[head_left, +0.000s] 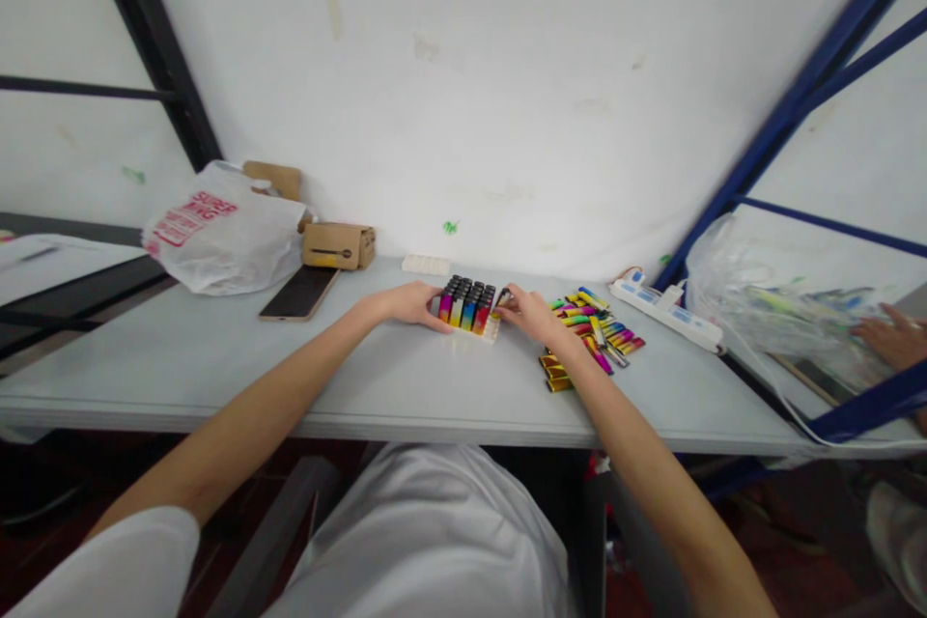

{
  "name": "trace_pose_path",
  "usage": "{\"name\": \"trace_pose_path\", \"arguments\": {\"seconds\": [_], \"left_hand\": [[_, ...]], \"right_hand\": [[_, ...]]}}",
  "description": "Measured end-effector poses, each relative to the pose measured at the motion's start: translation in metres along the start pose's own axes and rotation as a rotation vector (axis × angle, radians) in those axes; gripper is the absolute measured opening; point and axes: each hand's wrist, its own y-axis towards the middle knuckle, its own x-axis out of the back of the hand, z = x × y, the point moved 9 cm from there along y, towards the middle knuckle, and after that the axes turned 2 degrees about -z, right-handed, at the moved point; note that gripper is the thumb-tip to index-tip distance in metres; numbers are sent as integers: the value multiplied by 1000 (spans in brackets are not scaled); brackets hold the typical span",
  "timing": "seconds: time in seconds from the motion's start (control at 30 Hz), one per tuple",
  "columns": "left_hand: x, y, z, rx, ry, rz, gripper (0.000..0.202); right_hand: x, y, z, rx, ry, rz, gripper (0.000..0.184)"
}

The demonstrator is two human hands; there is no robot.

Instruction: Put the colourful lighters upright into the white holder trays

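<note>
A white tray (491, 332) on the grey table (217, 357) holds several upright multicoloured lighters (467, 303) with black tops. My left hand (412, 302) rests against the tray's left side, fingers curled round it. My right hand (527, 311) is at the tray's right corner, fingertips pinched on one lighter (502, 297) standing at the tray's edge. A loose heap of coloured lighters (592, 328) lies just right of my right wrist.
A white power strip (662, 311) lies beyond the heap. A phone (298, 294), a small cardboard box (338, 244) and a white plastic bag (217, 230) sit at the left. An empty white tray (426, 265) is by the wall. Another person's hand (892, 335) touches a clear bag (768, 309) at right.
</note>
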Motion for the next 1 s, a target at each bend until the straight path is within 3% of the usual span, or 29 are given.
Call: {"name": "trace_pose_path", "arguments": {"seconds": [0.17,0.27,0.6,0.8,0.9,1.0], "left_hand": [[0,0,-1,-1,-4,10,77],[1,-1,0,10,1,0,76],[0,1,1,9,-8,1,73],[2,0,-2,14,-9,-3,72],[2,0,-2,15,2,-2,72],[2,0,-3,13,9,0,74]], "right_hand": [[-5,1,7,52,-131,32,12],[4,-1,14,102,-148,46,10],[93,-23,-3,-23,-85,-95,21],[94,-82,25,46,-171,120,22],[89,-124,32,103,-314,143,26],[79,-157,23,112,-404,122,31]]}}
